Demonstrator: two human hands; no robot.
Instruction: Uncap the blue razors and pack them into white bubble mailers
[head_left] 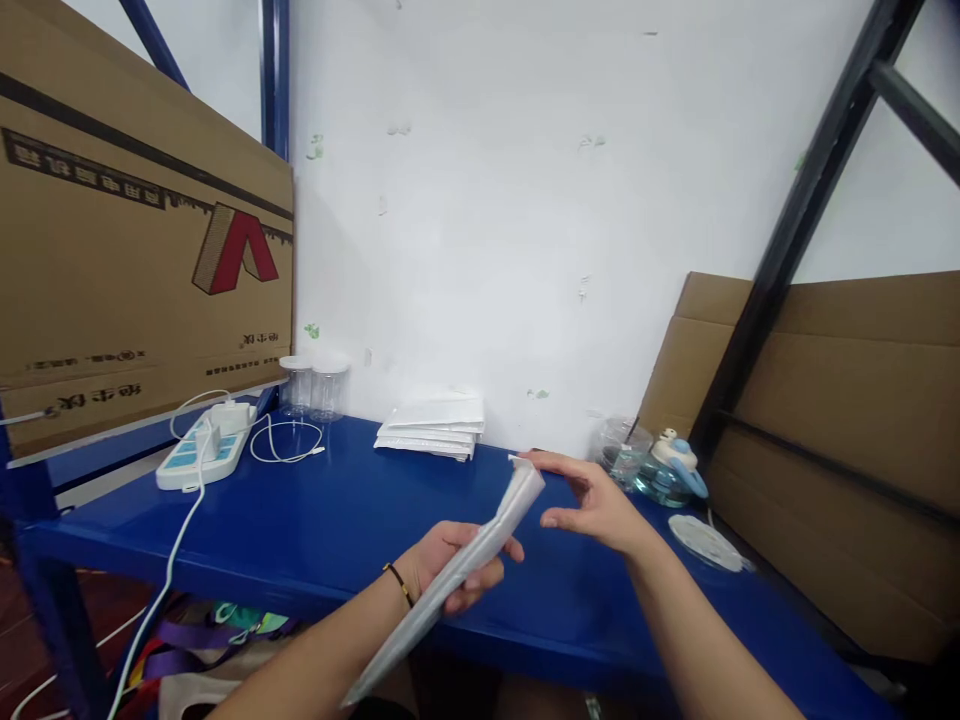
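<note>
My left hand (469,570) is wrapped round a long white plastic mailer bag (450,580), seen almost edge-on and tilted above the front of the blue table. The bag's upper end is folded or bent over, and its lower end reaches down past the table edge. Beside that upper end is my right hand (589,500), thumb and fingers apart. Its index fingertip lies at the bag's top edge; whether it touches is unclear. At the back, against the wall, lies a stack of several similar white mailer bags (431,425).
The blue table (337,520) carries a white power strip (210,450) with cables at left and two lidded clear jars (326,390) behind it. At right are a glass jar with a blue-and-white lid (671,470) and a white disc (709,543). Cardboard (847,430) flanks the right side.
</note>
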